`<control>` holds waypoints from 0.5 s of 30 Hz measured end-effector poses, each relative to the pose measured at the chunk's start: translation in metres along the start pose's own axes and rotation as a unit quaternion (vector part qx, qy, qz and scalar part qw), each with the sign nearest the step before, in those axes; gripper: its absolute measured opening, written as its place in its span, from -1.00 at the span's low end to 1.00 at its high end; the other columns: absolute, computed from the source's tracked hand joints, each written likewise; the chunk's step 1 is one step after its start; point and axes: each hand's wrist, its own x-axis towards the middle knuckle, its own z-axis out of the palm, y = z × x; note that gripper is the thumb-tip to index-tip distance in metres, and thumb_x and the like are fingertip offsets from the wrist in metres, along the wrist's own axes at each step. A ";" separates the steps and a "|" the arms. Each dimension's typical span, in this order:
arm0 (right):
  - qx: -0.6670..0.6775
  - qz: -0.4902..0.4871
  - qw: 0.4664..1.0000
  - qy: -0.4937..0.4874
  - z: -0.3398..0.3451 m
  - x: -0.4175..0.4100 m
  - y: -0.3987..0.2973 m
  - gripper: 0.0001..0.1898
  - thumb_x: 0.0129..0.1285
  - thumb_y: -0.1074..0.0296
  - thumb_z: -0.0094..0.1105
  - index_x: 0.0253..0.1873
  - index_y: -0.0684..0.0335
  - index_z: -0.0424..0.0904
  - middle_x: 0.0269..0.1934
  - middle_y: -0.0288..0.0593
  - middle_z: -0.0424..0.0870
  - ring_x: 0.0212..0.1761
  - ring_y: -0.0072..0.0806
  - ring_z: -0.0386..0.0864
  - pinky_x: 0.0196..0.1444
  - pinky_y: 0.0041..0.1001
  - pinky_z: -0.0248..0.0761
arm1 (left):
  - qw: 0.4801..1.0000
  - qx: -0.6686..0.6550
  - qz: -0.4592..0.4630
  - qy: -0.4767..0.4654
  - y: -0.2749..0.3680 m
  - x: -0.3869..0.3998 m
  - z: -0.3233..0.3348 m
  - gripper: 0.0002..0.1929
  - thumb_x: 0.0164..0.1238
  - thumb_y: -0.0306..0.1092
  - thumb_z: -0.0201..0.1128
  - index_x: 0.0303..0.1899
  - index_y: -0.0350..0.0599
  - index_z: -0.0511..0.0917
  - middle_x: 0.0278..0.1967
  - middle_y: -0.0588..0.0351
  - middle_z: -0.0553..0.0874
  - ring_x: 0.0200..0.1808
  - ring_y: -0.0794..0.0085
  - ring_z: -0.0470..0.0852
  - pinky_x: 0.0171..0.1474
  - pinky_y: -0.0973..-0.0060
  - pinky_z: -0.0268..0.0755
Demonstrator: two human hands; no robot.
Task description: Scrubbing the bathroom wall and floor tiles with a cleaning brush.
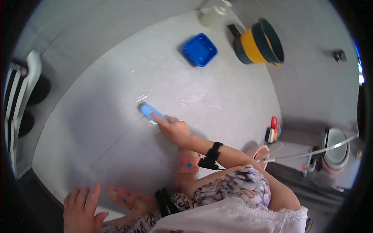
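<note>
My right hand (176, 131) grips a light-blue brush (150, 112) by its back, pressed down on the wet grey-white tiled floor (116, 87). The brush's underside is hidden. Streaks of water shine around it. At the lower left, my left hand (81, 206) holds nothing, its fingers spread. Beyond the brush a blue square basin (200, 50) stands on the floor, wet inside. A dark green and yellow bucket (258, 43) is to the right of the basin.
A pale bottle (212, 16) stands in the far corner. Brushes with a red handle (274, 123) lean at the right wall, near a pink bucket (260, 154) and stacked basins (335, 148). A white rack (29, 81) is on the left. My pink clogs (188, 163) are close below.
</note>
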 end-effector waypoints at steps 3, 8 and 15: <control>0.014 -0.092 0.988 0.124 -0.006 0.022 -0.014 -0.49 0.31 0.29 -0.01 0.34 -0.22 0.17 -0.33 0.05 0.52 -0.36 0.00 0.57 -0.34 -0.18 0.48 | 0.998 -0.012 -0.017 -0.055 0.000 0.004 0.006 -0.54 0.35 -0.34 0.04 0.27 -0.13 0.26 0.18 -0.20 0.39 0.20 -0.08 0.31 0.23 0.15 0.16; 0.067 -0.073 0.994 -0.033 -0.018 0.030 -0.009 -0.32 0.17 0.49 -0.06 0.40 -0.17 0.05 -0.35 0.04 0.51 -0.36 -0.06 0.57 -0.28 -0.18 0.49 | 0.997 -0.026 -0.020 -0.066 0.005 0.018 0.002 -0.52 0.35 -0.33 0.04 0.28 -0.13 0.25 0.19 -0.19 0.38 0.24 -0.10 0.28 0.24 0.15 0.16; -0.086 0.400 0.889 0.206 -0.075 -0.074 0.215 -0.48 0.37 0.19 -0.15 0.40 0.04 0.08 -0.39 0.21 0.61 -0.36 0.06 0.59 -0.34 -0.06 0.41 | 0.996 -0.056 -0.038 -0.052 -0.001 0.012 0.000 -0.55 0.37 -0.33 0.01 0.27 -0.14 0.27 0.18 -0.24 0.38 0.22 -0.15 0.29 0.23 0.12 0.17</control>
